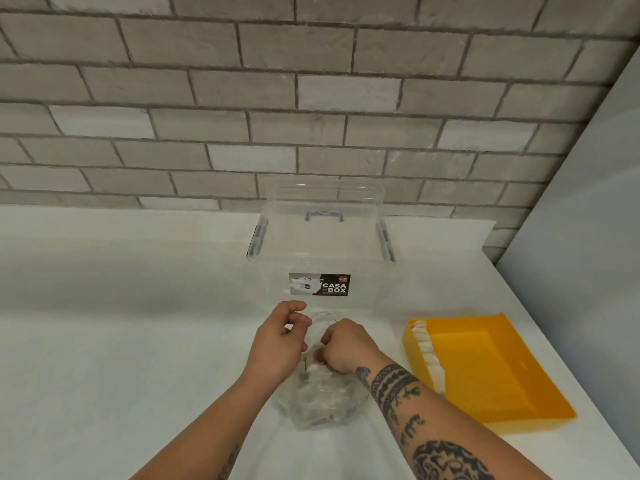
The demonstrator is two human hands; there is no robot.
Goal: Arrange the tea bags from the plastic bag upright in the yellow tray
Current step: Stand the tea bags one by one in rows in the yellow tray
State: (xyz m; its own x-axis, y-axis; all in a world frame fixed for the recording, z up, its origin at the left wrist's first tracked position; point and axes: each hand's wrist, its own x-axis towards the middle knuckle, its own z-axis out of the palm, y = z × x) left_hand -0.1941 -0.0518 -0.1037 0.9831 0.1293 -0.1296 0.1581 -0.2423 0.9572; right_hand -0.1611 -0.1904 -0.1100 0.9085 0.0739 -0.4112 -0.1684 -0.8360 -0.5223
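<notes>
Left hand point(278, 341) and right hand point(341, 349) meet over the counter point(121, 341), before a clear box point(322, 244); the yellow tray point(502, 393) lies near on the right for a short carry, tea bags point(429, 358) upright along its left wall; the plastic bag point(325, 400) lies between the forearms, left fingers pinching its mouth open while the right, curled inside, seems to pinch a tea bag point(316, 368).

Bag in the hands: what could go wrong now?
The bag is clear and crumpled, gripped by the left hand; a tug from the right hand could tear it or spill what's inside. The tea bags standing against the tray wall have nothing on their open side, so they might topple.
</notes>
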